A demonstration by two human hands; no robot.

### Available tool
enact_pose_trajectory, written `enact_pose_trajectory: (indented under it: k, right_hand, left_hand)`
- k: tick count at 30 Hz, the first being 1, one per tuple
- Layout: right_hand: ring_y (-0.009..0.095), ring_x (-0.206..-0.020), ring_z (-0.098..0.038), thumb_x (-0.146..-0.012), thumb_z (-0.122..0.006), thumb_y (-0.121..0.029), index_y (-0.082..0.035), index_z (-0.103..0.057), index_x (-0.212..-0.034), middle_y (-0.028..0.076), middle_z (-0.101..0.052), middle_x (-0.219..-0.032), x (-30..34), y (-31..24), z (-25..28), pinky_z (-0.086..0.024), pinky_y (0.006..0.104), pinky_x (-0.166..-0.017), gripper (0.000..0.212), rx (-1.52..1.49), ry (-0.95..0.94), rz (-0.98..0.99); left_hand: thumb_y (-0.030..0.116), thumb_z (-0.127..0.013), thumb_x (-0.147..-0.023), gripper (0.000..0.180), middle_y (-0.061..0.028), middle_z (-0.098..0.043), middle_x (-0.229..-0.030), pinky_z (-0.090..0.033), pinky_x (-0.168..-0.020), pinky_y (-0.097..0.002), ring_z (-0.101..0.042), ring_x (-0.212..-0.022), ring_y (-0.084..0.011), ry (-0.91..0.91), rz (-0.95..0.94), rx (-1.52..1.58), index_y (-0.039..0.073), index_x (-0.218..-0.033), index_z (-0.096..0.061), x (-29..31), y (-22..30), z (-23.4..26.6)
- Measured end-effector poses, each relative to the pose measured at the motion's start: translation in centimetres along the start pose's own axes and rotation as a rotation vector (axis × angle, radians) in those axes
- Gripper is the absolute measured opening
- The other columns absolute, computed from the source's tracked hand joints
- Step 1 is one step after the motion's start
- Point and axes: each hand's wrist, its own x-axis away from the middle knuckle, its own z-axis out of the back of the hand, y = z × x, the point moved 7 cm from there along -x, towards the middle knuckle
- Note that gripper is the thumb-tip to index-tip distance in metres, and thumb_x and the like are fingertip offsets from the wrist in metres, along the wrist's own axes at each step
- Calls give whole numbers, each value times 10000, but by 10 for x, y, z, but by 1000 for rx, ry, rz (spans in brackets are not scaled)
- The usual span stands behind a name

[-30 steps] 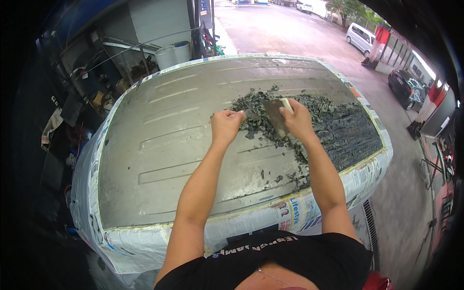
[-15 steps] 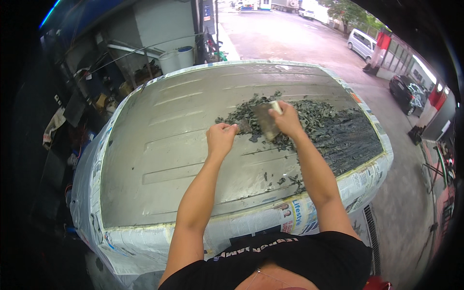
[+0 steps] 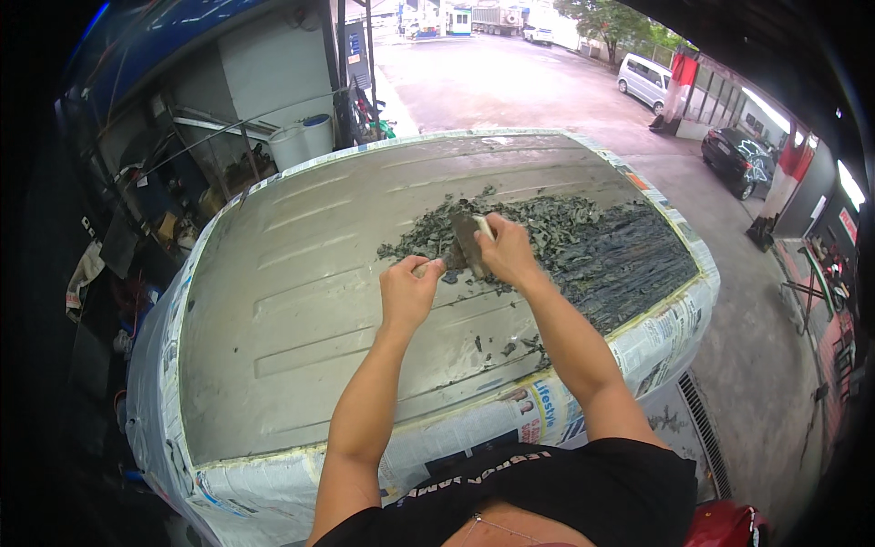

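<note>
The car roof (image 3: 301,292) in front of me is dull grey, with raised ribs. My right hand (image 3: 508,252) is closed on a wide, flat scraper (image 3: 468,244) with a pale edge strip, its dirty blade tilted over the flakes. Close by on the left, my left hand (image 3: 408,290) grips a small putty knife, whose blade (image 3: 454,261) points right and seems to meet the wide scraper. Dark, curled paint flakes (image 3: 565,219) lie heaped around both tools. Wrinkled dark paint (image 3: 620,264) covers the roof's right part.
Newspaper and tape (image 3: 629,351) mask the roof's edges. Pale bins (image 3: 305,139) and stored clutter stand at the left. A black car (image 3: 736,162) and a silver van (image 3: 643,82) are parked to the right. Something red (image 3: 725,527) shows at the bottom right.
My right hand has brought the wide scraper left, closer to the putty knife in my left hand. The whole view has shifted somewhat.
</note>
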Motion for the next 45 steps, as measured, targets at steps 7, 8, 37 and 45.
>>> enact_pose_trajectory:
  k: [7, 8, 37, 45]
  right_hand:
    - [427, -812, -648, -904, -672, -149, -15, -633, -897, 199, -666, -882, 29, -31, 25, -503, 493, -703, 139, 113, 37, 185]
    - [431, -783, -640, -901, -679, -149, -4, -638, -895, 211, -658, -845, 25, -32, 36, -497, 475, -687, 151, 98, 86, 196]
    - [121, -812, -670, -939, -735, -148, 36, -707, -1088, 67, -738, -948, -22, 63, -8, -549, 303, -754, 239, -943, -135, -305]
    - [97, -775, -618, -936, -732, -180, -6, -727, -1028, 22, -713, -873, -22, 66, 2, -506, 307, -687, 197, -657, -111, -240]
  left_hand:
    - [301, -747, -891, 341, -245, -717, -781, -551, -713, -443, -724, -760, -400, 182, -71, -167, -32, -962, -751, -12, -23, 9]
    - [304, -746, -892, 343, -245, -717, -780, -551, -715, -442, -723, -761, -402, 170, -51, -168, -30, -965, -752, -14, -28, 11]
    - [315, -737, -834, 346, -249, -723, -798, -559, -763, -451, -721, -805, -402, 3, 7, -183, -17, -928, -762, -29, -23, 3]
    - [315, -743, -854, 340, -226, -714, -753, -547, -702, -430, -707, -708, -362, 12, -63, -231, -9, -957, -770, -29, -25, 26]
